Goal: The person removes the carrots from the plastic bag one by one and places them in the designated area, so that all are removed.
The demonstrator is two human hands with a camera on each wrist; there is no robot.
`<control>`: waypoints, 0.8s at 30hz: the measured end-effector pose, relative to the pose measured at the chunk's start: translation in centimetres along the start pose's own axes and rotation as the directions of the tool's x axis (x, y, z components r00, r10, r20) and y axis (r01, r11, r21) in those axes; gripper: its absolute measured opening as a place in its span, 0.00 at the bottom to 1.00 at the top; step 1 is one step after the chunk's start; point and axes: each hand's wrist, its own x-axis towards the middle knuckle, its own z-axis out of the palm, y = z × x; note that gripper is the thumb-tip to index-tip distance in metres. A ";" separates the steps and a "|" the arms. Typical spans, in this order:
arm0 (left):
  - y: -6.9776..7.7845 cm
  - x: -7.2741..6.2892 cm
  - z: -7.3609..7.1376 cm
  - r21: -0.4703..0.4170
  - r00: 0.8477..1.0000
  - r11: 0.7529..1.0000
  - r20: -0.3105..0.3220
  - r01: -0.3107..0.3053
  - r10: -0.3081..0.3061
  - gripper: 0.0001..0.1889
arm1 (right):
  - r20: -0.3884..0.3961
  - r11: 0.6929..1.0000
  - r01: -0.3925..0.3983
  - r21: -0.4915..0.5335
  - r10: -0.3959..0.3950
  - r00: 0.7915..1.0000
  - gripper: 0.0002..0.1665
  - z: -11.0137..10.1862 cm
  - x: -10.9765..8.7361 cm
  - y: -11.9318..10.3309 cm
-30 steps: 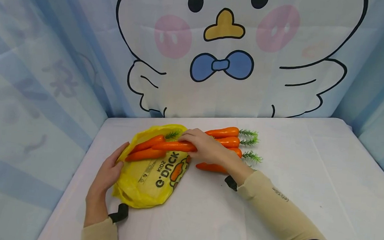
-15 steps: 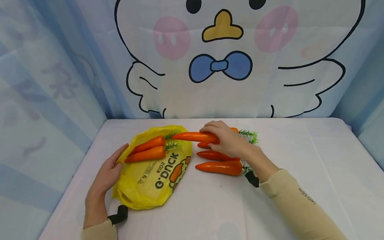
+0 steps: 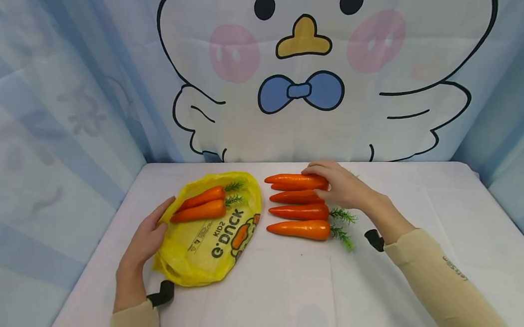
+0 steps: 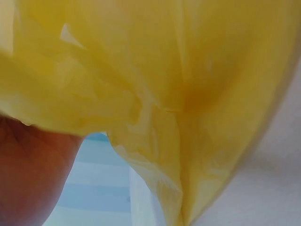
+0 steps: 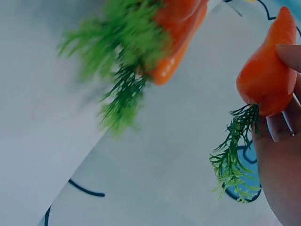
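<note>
Currently, the right hand [image 3: 341, 186] clamps its fingers on a glossy, tapering orange carrot [image 3: 292, 179], at twelve o'clock of a row of matching carrots [image 3: 298, 212] and two o'clock of a crinkled yellow plastic bag [image 3: 184, 261]. The left hand [image 3: 146, 237] pinches the bag's rim at nine o'clock.

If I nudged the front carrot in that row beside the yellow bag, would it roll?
The front carrot would probably roll in a curve, since its rounded body tapers to a point. Its splayed leafy top might drag and slow it. The glossy surface suggests it could be somewhat slippery.
</note>
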 end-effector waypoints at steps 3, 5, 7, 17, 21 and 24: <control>0.0 0.1 0.1 0.000 1.000 1.000 -0.001 0.007 -0.007 0.35 | -0.005 1.000 0.017 0.008 -0.017 1.000 0.25 -0.7 -0.7 0.9; 0.0 0.0 0.1 0.003 1.000 1.000 0.000 0.015 -0.015 0.35 | -0.011 1.000 0.027 0.005 -0.027 1.000 0.25 -1.2 -1.0 1.5; 0.1 0.0 0.1 0.004 1.000 1.000 0.001 0.018 -0.018 0.35 | -0.021 0.999 0.032 0.008 -0.032 0.999 0.24 -1.6 -1.4 2.1; 0.1 0.0 0.2 0.010 1.000 1.000 0.011 0.029 -0.029 0.35 | -0.025 1.000 0.009 -0.010 -0.009 1.000 0.24 -3.0 -2.9 4.8; 0.1 0.1 0.1 0.013 1.000 1.000 0.009 0.026 -0.026 0.35 | -0.037 1.000 0.011 -0.022 -0.012 0.999 0.24 -3.7 -3.5 5.7; 0.2 0.2 0.1 0.008 0.999 0.999 0.011 0.036 -0.036 0.35 | -0.045 1.000 -0.001 -0.027 0.000 0.999 0.24 -4.1 -4.0 6.4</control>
